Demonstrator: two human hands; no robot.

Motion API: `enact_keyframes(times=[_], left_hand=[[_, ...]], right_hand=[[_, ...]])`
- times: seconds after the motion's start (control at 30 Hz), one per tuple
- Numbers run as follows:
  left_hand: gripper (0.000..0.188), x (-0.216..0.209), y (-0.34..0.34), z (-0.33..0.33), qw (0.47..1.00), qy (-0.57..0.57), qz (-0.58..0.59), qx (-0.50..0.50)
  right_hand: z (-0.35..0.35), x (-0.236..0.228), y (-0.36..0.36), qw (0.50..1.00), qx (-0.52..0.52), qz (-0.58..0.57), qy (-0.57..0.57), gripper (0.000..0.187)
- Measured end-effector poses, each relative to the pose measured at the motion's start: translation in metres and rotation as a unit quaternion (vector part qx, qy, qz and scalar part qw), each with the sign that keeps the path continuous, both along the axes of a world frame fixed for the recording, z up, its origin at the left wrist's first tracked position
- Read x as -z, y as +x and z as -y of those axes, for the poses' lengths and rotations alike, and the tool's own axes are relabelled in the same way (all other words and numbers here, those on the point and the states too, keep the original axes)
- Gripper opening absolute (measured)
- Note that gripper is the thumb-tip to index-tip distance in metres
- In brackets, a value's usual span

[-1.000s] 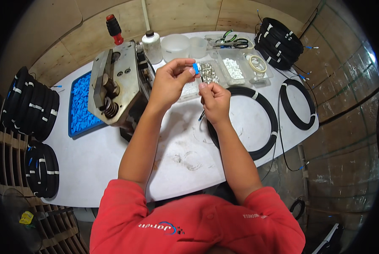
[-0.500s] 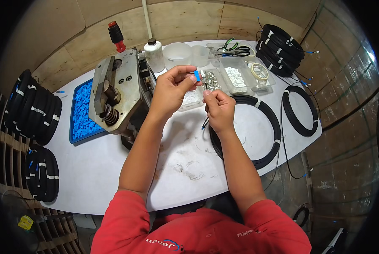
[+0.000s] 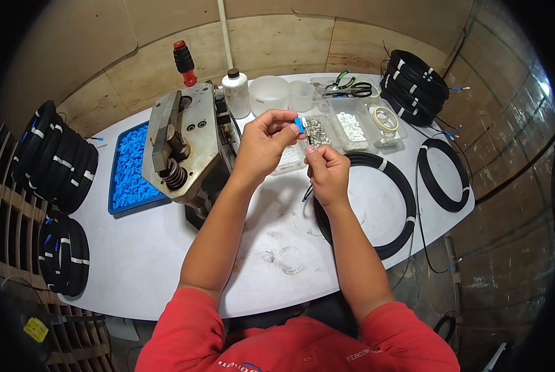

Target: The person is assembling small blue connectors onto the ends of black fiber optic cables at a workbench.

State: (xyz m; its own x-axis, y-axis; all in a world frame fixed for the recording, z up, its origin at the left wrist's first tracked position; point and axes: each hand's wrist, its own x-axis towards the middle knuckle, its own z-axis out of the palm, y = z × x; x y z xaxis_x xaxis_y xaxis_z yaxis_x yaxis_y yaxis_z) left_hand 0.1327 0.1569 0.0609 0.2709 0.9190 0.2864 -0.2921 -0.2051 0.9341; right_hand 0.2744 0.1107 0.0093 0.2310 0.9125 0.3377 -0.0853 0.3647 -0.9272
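My left hand (image 3: 260, 149) pinches a small blue plastic connector housing (image 3: 299, 124) between thumb and fingers above the middle of the table. Close beside it, my right hand (image 3: 328, 175) is closed on a thin black cable (image 3: 308, 141) just below its tip. A small white piece shows at that tip, against the blue housing; whether it sits inside cannot be made out. Below the right hand lies a large coil of black cable (image 3: 408, 220) tied with white bands. Behind both hands stands a clear box of small metal parts (image 3: 316, 131).
A metal press (image 3: 194, 146) with a red-and-black handle stands left of my arms, beside a blue tray (image 3: 119, 211) of blue housings. Behind are a white bottle (image 3: 236, 96), round tubs (image 3: 268, 93), pliers (image 3: 346, 87) and a box of white parts (image 3: 350, 127). Cable coils (image 3: 60, 161) line both sides.
The whole view has shifted slightly, so the scene sits lower and further right. My left hand has brought the blue housing a little closer to the white piece at the cable tip.
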Motion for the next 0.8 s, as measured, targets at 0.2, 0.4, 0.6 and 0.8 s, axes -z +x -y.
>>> enact_keyframes(times=[0.2, 0.4, 0.6, 0.8], left_hand=[[0.023, 0.002, 0.001, -0.002, 1.0, -0.01, 0.012, 0.021], [0.022, 0.001, 0.001, -0.002, 0.999, -0.017, 0.036, 0.014], [0.023, -0.002, -0.001, 0.0, 0.998, -0.019, 0.047, 0.028], [0.024, -0.002, 0.0, 0.0, 0.999, -0.021, 0.04, 0.02]], right_hand=[[-0.001, -0.001, 0.002, 1.0, 0.005, 0.002, -0.003, 0.031], [0.0, 0.002, 0.002, 0.999, 0.0, 0.036, 0.008, 0.032], [0.005, -0.006, -0.007, 1.0, -0.005, 0.008, -0.004, 0.025], [0.003, 0.0, -0.006, 1.0, 0.011, 0.013, 0.008, 0.025]])
